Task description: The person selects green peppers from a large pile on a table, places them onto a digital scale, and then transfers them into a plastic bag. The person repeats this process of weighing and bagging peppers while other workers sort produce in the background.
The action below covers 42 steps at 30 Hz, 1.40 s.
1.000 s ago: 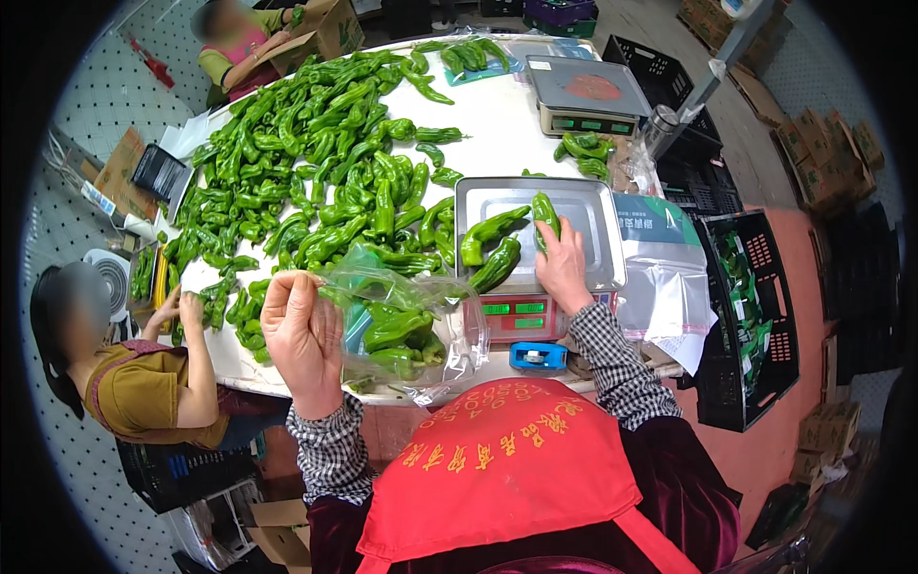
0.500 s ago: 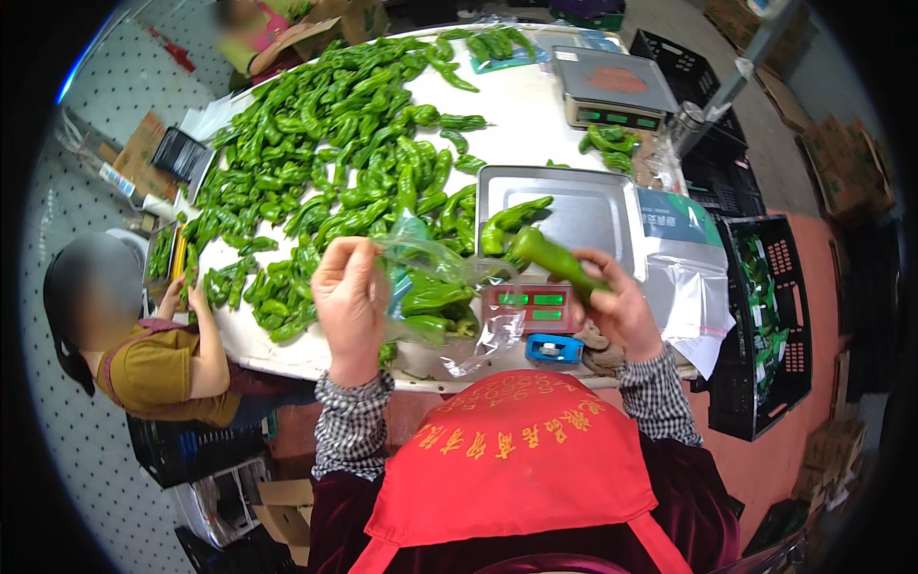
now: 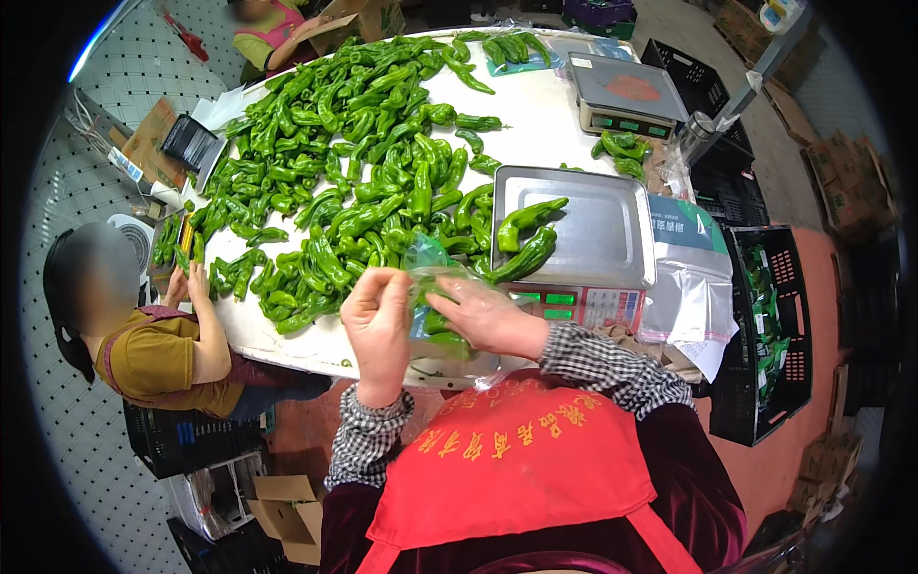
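Observation:
My left hand [image 3: 378, 325] is closed in a pinch on the upper edge of a clear plastic bag [image 3: 428, 256] with a green and blue print. Green peppers [image 3: 448, 340] show through the bag, partly blurred. My right hand [image 3: 490, 318] reaches across to the bag's mouth, its fingers stretched out over the peppers; the film partly covers the fingertips. Beyond it, two green peppers [image 3: 528, 222] lie on the steel pan of a weighing scale [image 3: 598, 225]. The scale's red panel [image 3: 564, 304] with lit green digits is partly behind my right forearm.
A big heap of green peppers [image 3: 335, 143] covers the table's left and middle. Flat plastic bags [image 3: 690, 253] lie right of the scale. A second scale [image 3: 626, 91] stands far right. A black crate [image 3: 765, 335] with packed bags stands right. A co-worker [image 3: 158, 335] sits left, hands at peppers.
My right hand has moved left from in front of the scale to the bag; the pepper it held is no longer seen in it. Two peppers now show on the pan.

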Each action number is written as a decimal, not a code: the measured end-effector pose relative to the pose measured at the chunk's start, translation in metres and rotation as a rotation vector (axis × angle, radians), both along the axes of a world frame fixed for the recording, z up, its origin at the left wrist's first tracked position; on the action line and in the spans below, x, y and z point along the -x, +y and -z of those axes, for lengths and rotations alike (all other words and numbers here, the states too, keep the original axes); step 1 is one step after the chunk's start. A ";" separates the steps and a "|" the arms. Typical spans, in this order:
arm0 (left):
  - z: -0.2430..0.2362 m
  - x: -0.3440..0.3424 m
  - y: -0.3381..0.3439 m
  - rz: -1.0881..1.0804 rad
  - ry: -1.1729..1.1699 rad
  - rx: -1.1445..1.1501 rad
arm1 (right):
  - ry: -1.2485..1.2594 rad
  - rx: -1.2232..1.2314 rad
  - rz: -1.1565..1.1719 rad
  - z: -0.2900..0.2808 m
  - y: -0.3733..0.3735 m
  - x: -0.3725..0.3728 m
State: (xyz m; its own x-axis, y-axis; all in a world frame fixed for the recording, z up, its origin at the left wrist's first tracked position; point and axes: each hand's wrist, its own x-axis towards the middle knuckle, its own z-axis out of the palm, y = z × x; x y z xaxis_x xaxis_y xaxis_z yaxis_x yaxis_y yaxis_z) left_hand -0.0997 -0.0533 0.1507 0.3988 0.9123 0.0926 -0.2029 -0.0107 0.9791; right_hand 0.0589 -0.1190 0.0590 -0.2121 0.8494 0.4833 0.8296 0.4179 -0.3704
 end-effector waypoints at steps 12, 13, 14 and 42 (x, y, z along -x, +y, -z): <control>-0.019 0.024 0.034 -0.021 -0.110 0.021 | -0.371 0.290 0.279 0.021 -0.005 -0.164; -0.022 0.022 0.039 -0.015 -0.095 0.009 | -0.414 0.307 0.253 0.026 -0.004 -0.170; -0.024 0.020 0.042 -0.016 -0.080 -0.004 | -0.356 0.363 0.256 0.024 -0.002 -0.170; 0.042 -0.215 0.005 0.537 0.275 -0.484 | 1.736 0.632 -0.002 -0.018 -0.237 -0.133</control>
